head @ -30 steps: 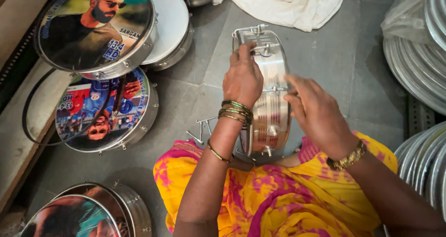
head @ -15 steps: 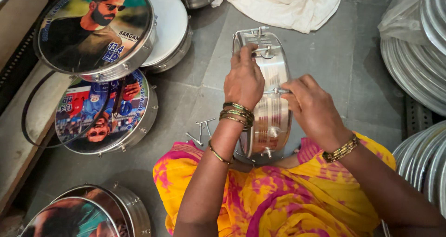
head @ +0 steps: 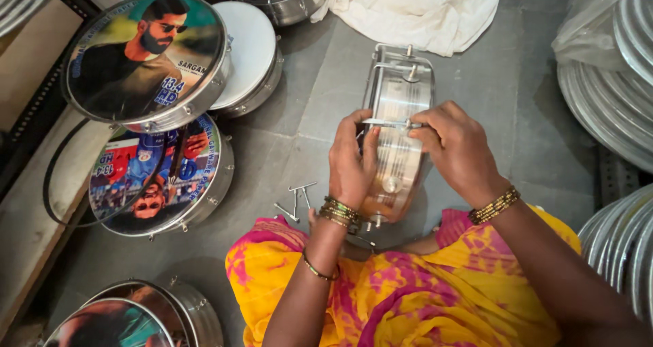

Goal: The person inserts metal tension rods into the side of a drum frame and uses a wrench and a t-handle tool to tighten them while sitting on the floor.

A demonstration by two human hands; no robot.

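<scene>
Left hand (head: 352, 163) steadies an upright steel drum shell (head: 398, 109) while right hand (head: 457, 150) fingers pinch a tension rod (head: 391, 123) against it; more loose rods (head: 294, 199) wait on the floor, so fitting looks partway done.

Left forearm enters from 6 o'clock, running up toward 12, wrist nearly straight, bangles stacked at the wrist and one thin band lower on the forearm. Left hand (head: 352, 163) back-up, fingers curled, thumb pointing to 12.

Right forearm enters from 4 o'clock, angled toward 10, beaded bracelet at the wrist. Right hand (head: 459, 148) back-up, knuckles bent, fingertips pinched together toward 9 o'clock. The two hands sit near each other, fingertips almost meeting.
</scene>
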